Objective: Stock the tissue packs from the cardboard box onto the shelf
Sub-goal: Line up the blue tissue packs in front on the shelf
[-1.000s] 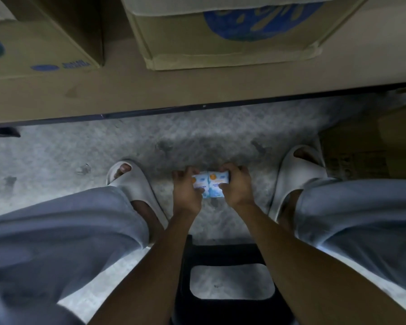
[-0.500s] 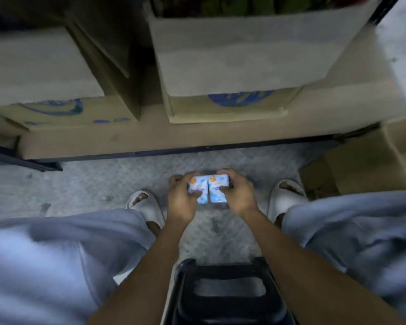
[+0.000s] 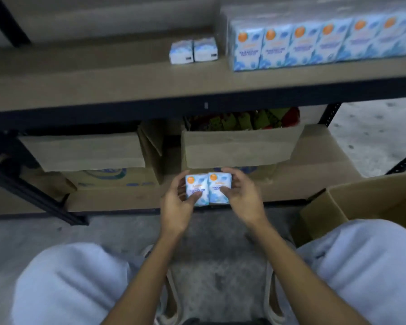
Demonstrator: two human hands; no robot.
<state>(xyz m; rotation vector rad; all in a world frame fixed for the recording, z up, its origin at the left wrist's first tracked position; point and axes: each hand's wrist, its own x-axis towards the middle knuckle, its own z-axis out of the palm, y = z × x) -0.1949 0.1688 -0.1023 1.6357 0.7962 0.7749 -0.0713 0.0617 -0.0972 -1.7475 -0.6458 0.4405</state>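
Tissue packs [image 3: 206,187], boxy, paired, left hand [image 3: 176,206] and right hand [image 3: 243,199] grips clamped on them

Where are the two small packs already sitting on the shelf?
Head view, upper shelf, right of centre: the two small packs stand side by side just left of the long row of tissue packs.

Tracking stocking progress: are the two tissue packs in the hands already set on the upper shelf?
No, the left hand and right hand hold the two tissue packs side by side, below the upper shelf.
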